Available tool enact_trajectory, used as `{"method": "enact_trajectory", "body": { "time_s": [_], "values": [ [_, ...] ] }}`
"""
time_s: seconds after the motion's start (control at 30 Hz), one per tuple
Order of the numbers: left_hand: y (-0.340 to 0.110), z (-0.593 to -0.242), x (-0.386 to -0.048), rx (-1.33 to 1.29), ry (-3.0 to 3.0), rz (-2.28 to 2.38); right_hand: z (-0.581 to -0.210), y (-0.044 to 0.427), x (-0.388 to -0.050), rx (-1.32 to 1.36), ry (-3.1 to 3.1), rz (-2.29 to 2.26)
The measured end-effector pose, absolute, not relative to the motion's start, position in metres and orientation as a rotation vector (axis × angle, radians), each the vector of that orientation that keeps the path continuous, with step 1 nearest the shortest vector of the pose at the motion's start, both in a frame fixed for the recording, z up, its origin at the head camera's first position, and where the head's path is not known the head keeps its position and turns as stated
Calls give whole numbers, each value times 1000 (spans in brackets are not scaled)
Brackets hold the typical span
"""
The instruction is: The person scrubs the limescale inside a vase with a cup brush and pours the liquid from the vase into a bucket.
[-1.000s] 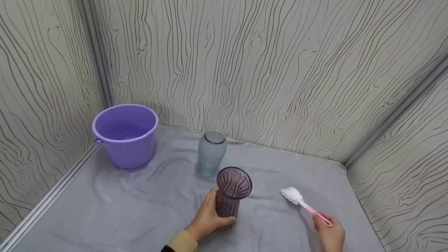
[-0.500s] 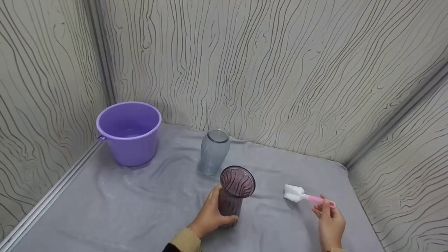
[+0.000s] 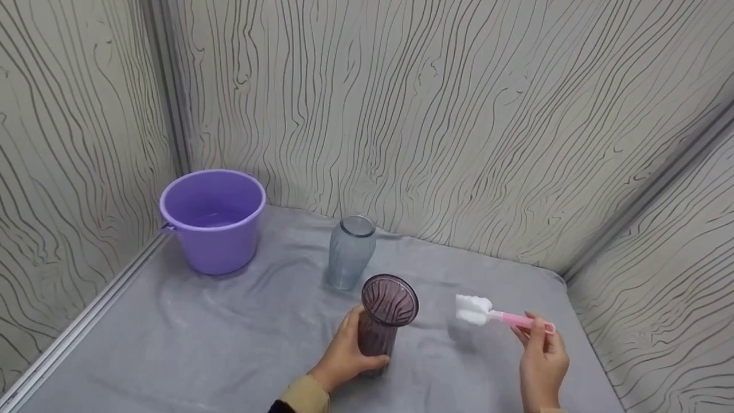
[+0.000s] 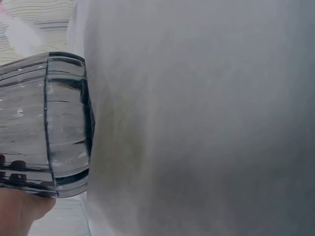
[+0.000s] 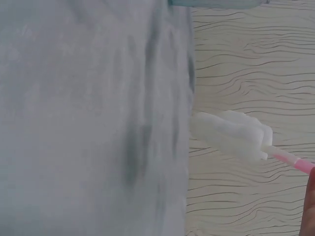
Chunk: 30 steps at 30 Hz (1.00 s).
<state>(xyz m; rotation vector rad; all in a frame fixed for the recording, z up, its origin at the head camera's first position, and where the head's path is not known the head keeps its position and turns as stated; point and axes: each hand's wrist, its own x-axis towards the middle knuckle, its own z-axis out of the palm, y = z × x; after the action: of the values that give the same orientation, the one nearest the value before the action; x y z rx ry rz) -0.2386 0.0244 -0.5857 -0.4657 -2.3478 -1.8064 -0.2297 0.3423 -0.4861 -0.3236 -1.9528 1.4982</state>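
Observation:
A purple glass vase with a flared rim stands upright on the grey cloth. My left hand grips its side, thumb in front and fingers round the back. In the left wrist view the vase's ribbed base shows beside the cloth. To the right, my right hand pinches the pink handle of a bottle brush near its looped end. The brush's white sponge head points left toward the vase, apart from it and above the cloth. The right wrist view shows the sponge head against the patterned wall.
A pale blue glass vase stands just behind the purple one. At the back left sits a purple bucket. Grey cloth with soft wrinkles covers the table, and wood-patterned walls enclose the back and sides.
My right hand has lifted the brush off the cloth and turned it from slanting to nearly level, its head now pointing left. My left hand keeps its grip on the purple vase.

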Motion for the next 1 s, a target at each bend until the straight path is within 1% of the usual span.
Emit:
{"method": "enact_trajectory", "body": {
  "time_s": [0.23, 0.43, 0.53, 0.73, 1.0],
  "values": [
    [24, -586, -240, -474, -2339, -1822, -453, 317, -222, -66, -1647, 1617],
    [24, -586, -240, -483, -2346, -1807, -433, 296, -213, 179, -1366, 1759],
    [24, -585, -241, -481, -2356, -1809, -423, 286, -208, 226, -1298, 1801],
    [23, -588, -241, -493, -2321, -1808, -409, 268, -199, 391, -1250, 1877],
    [25, -587, -241, -487, -2326, -1816, -403, 253, -195, 584, -1474, 1787]
  ]
}}
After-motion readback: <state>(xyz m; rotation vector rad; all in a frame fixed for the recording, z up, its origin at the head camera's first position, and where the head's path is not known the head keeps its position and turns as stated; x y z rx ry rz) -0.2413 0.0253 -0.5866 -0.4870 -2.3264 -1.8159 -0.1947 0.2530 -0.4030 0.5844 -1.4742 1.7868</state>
